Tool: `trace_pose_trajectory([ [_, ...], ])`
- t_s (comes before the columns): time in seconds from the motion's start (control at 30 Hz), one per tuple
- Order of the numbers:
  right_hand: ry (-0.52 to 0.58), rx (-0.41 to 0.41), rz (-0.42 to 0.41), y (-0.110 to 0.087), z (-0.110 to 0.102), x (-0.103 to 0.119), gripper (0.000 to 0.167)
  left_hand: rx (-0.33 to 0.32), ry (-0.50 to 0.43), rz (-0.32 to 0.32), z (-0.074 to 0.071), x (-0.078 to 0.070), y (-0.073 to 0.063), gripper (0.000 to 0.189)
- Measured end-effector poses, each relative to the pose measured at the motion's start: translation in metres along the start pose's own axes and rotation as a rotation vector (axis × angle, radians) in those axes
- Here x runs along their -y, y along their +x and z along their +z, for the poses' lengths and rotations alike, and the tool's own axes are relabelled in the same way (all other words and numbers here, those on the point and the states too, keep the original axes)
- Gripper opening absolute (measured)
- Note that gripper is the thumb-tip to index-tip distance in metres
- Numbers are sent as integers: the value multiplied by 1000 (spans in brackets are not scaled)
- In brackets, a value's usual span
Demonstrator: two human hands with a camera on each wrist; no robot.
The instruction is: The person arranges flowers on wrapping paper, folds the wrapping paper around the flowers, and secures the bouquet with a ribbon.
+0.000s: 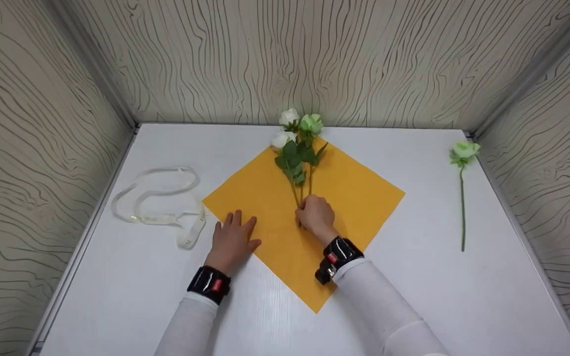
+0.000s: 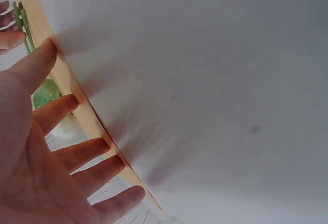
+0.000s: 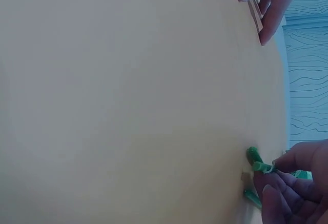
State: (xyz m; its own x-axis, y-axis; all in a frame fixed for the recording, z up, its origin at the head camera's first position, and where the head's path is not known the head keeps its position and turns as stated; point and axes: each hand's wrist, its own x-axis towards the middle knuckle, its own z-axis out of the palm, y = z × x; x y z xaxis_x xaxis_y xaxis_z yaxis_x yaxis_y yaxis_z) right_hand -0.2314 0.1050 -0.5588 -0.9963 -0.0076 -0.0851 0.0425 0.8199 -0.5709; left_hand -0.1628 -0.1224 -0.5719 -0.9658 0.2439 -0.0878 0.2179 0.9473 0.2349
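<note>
A square yellow-orange sheet (image 1: 359, 198) lies cornerwise on the white table. Across its upper part run three artificial roses: two white roses (image 1: 283, 140) and a pale green rose (image 1: 311, 123), their heads at or past the far corner. My right hand (image 1: 317, 216) grips their stems (image 1: 301, 190) near the lower ends; in the right wrist view the green stem ends (image 3: 264, 167) poke out by the thumb and fingers. With fingers spread, my left hand (image 1: 230, 243) rests on the sheet's left edge. The left wrist view shows those straight fingers (image 2: 87, 152) along that edge.
Left of the sheet lies a loosely looped cream ribbon (image 1: 159, 218) with printed lettering. A single green rose (image 1: 464, 149) with a long stem lies near the table's right side. Wood-patterned panels (image 1: 245, 59) stand around the back and sides of the table.
</note>
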Motion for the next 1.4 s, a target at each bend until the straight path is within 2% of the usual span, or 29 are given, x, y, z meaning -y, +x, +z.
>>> trace_pose_trajectory([
  [0.5, -27, -33, 11, -1, -2, -2, 21, 4, 0, 9, -1, 0, -1, 61],
  [0.6, -26, -51, 7, -1, -7, -4, 20, -8, 11, 14, -1, 0, -1, 60],
  [0.73, -27, -105, 20, -2, -25, -17, 17, -18, 19, 20, -2, -1, -1, 60],
  [0.87, -65, -166, 78, 0, -53, -48, 25, -5, 21, 14, -3, -1, -1, 61],
  [1.0, -108, -210, 158, 2, -83, -94, 39, 10, 8, 6, -2, -1, -2, 61],
  [1.23, -185, -198, 320, -12, -133, -176, 61, 18, -19, -3, -1, 0, -2, 61],
  [1.4, -199, -173, 475, -26, -158, -216, 69, 15, -11, 3, -1, 0, 0, 61],
])
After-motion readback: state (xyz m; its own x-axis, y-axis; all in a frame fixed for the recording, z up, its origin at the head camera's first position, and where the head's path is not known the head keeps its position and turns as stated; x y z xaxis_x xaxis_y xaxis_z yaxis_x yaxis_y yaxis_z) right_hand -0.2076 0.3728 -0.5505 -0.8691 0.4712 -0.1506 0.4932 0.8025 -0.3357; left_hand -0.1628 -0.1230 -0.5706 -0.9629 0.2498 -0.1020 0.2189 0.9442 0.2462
